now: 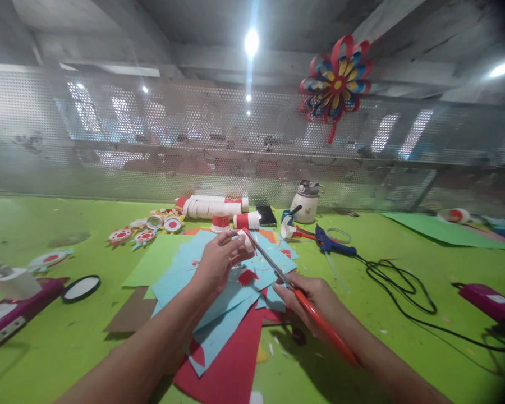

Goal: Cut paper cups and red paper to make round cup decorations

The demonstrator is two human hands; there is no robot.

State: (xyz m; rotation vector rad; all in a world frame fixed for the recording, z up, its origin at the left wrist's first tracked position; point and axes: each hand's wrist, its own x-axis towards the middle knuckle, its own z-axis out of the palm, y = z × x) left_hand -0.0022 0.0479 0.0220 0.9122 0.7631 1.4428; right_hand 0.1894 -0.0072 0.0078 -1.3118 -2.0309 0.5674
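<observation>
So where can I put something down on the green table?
There's room at the front left, between the left purple power strip and the left forearm, and at right, between the green sheet and the black cable. The middle's crowded: coloured papers, paper cups, scissors, left hand, right hand.

A bright green tabletop (pixel 37 367) carries a magenta plastic power strip (pixel 42 300), lower left, and a blue plastic glue gun (pixel 334 245), centre right.
</observation>
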